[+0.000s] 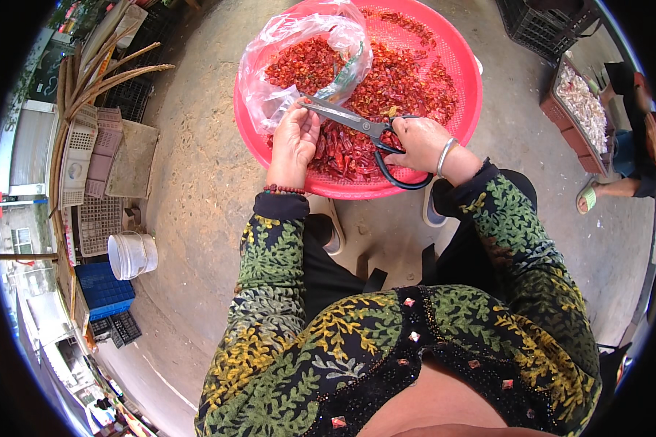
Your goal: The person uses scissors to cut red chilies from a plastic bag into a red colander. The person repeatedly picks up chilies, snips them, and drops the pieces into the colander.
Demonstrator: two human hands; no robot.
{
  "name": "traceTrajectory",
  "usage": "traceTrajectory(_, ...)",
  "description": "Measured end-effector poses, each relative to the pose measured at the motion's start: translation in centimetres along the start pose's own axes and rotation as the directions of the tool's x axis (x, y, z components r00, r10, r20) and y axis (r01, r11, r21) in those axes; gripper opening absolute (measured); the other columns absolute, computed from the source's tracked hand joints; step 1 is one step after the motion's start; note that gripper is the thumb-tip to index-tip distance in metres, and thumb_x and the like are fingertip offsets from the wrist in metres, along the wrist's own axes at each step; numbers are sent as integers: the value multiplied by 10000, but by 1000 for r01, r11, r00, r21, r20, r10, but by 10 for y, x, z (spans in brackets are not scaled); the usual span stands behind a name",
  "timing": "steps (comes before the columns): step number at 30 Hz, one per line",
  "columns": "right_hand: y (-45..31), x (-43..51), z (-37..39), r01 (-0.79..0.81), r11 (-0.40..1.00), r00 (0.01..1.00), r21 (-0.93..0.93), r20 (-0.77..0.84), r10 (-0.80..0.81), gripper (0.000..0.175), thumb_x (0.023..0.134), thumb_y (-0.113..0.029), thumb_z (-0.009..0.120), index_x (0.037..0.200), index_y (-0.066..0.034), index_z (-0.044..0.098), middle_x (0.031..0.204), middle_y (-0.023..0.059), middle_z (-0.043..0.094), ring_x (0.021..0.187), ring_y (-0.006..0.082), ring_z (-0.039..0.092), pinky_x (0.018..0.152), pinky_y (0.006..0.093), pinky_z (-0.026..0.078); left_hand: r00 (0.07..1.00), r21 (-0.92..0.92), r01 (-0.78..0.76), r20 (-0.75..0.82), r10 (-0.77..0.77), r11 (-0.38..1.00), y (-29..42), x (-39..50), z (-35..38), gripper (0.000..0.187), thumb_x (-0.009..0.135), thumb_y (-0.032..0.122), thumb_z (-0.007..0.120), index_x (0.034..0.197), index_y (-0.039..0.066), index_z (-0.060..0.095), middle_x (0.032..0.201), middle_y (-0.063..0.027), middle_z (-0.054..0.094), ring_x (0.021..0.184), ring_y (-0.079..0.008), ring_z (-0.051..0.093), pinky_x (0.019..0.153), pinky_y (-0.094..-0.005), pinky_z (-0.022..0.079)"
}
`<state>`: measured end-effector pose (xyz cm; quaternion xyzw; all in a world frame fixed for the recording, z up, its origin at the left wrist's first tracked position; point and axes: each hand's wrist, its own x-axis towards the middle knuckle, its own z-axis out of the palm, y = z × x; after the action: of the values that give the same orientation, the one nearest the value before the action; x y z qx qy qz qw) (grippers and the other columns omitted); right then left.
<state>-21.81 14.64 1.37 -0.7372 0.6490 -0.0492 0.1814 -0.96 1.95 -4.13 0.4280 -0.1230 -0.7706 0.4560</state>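
My right hand (421, 145) grips the black handles of a pair of scissors (355, 119), whose blades point left across a pink perforated plastic basket (467, 98). At the blade tips is my left hand (298, 134), its fingers curled with thumb and fingertips together; whether a chili lies between them cannot be told. Cut red dried chilies (388, 82) cover much of the basket, and longer pieces (344, 150) lie near its front edge, below the blades. A clear plastic bag (257, 71) rests in the basket's left part, beside my left hand, with cut chilies visible at its opening.
On the left stand a white bucket (133, 255), a blue crate (104, 289) and stacked plastic crates (105, 147). A brown crate of pale pieces (579, 114) stands at the right, with a black crate (541, 27) behind it. Another person's foot in a green slipper (586, 196) is nearby.
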Motion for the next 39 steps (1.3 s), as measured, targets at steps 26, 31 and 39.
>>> traceTrajectory(26,0,2,0,-25,1000,1000,4,-10,25,490,705,-410,720,875,5,521,843,198,614,848,355,611,748,421,486,1000,-5,-19,-14,19,1000,0,-1,0,202,858,-1,497,1031,53,584,857,-36,626,752,-128,604,663,-228,541)
traceTrajectory(31,3,3,3,-3,1000,997,2,-72,3,478,716,-411,710,887,-13,508,870,190,602,871,352,598,749,433,478,1000,-27,-11,-25,10,1000,2,0,0,168,854,16,515,992,69,595,837,-25,629,743,-124,597,654,-236,536)
traceTrajectory(39,1,3,2,57,998,970,-7,-236,-57,461,723,-388,702,910,-25,491,805,143,583,776,329,594,656,427,475,999,-56,-32,-37,30,998,7,3,-1,152,851,29,518,962,84,606,830,-25,630,746,-133,599,680,-257,536)
